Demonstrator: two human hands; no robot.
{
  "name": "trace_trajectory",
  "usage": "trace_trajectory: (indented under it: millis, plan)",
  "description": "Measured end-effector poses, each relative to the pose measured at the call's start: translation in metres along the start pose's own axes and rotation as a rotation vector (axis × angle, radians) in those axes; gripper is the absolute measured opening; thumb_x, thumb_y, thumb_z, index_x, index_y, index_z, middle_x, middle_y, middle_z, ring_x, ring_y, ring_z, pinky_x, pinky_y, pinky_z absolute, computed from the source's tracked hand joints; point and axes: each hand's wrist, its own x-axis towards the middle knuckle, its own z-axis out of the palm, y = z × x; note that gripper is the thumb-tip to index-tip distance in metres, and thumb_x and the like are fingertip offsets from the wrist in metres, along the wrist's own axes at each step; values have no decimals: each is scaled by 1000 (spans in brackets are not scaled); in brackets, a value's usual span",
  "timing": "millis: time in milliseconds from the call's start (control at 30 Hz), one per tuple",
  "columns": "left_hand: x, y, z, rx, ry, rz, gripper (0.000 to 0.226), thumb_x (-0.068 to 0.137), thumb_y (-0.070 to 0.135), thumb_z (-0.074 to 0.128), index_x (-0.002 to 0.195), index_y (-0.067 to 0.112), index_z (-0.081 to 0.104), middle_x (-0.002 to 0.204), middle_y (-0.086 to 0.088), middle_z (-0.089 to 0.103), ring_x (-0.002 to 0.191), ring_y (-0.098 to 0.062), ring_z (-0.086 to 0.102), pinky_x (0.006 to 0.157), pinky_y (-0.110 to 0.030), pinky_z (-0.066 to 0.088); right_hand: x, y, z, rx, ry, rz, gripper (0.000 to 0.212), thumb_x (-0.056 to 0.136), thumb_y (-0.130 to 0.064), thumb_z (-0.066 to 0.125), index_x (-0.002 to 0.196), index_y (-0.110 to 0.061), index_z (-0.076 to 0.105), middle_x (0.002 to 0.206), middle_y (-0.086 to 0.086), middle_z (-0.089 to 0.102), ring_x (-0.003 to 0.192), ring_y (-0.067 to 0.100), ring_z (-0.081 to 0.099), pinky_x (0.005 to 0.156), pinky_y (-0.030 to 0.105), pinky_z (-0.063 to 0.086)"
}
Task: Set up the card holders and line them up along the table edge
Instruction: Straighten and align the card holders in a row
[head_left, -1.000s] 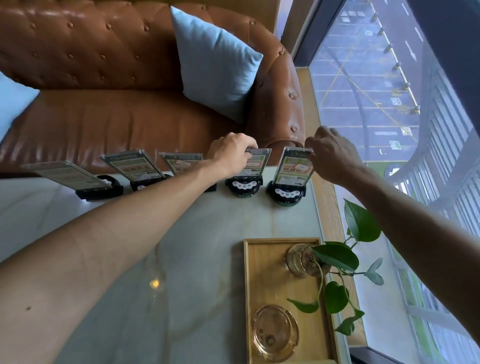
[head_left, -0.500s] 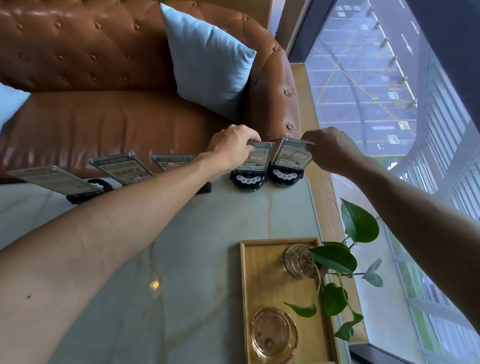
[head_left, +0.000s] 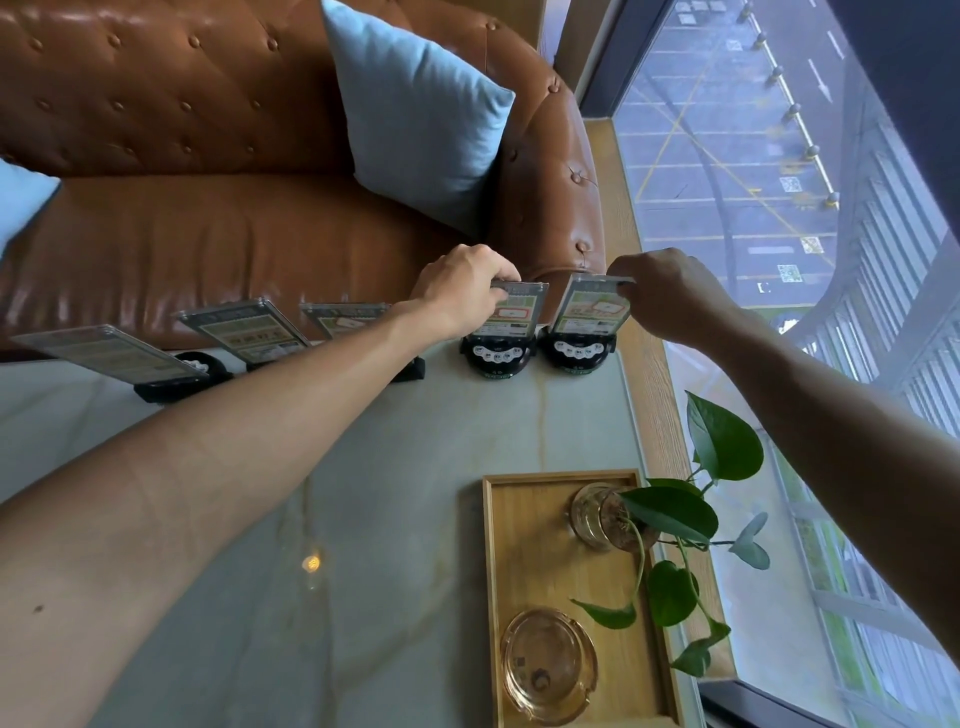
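Note:
Several card holders with black round bases and clear upright cards stand in a row along the far edge of the marble table (head_left: 363, 519). My left hand (head_left: 462, 288) grips the top of the second holder from the right (head_left: 511, 322). My right hand (head_left: 667, 291) pinches the top corner of the rightmost holder (head_left: 587, 317), which stands close beside it at the table's far right corner. Three more holders sit to the left: one (head_left: 114, 353) at the far left, one (head_left: 244, 330) beside it, and one (head_left: 343, 318) partly hidden behind my left forearm.
A wooden tray (head_left: 498, 571) on the near right of the table holds a glass jar with a green plant (head_left: 670, 514) and a glass ashtray (head_left: 548, 665). Behind the table stands a brown leather sofa (head_left: 208, 234) with a blue cushion (head_left: 415, 114). A window runs along the right.
Both hands pushed the two right-hand holders away toward the table's far edge, and the rightmost one closed up against its neighbour. Both hands keep their grip.

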Motion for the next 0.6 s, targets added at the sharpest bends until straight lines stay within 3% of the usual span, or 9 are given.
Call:
trace_trajectory:
  millis: [200, 600]
  plan:
    - [1, -1, 3, 11, 10, 9, 23, 88, 20, 66, 104, 33, 77, 102, -3, 77, 97, -31, 68, 87, -43, 55, -4, 4, 5, 8, 22, -23, 26, 95, -12, 53, 113, -22, 71, 92, 19, 71, 75, 38, 63, 61, 38, 53]
    - [1, -4, 8, -23, 56, 2, 24, 87, 19, 64, 103, 32, 76, 98, -2, 78, 94, -31, 69, 86, -43, 56, 0, 2, 13, 71, 52, -30, 28, 95, -8, 52, 113, -20, 71, 97, 21, 71, 81, 40, 63, 63, 41, 51]
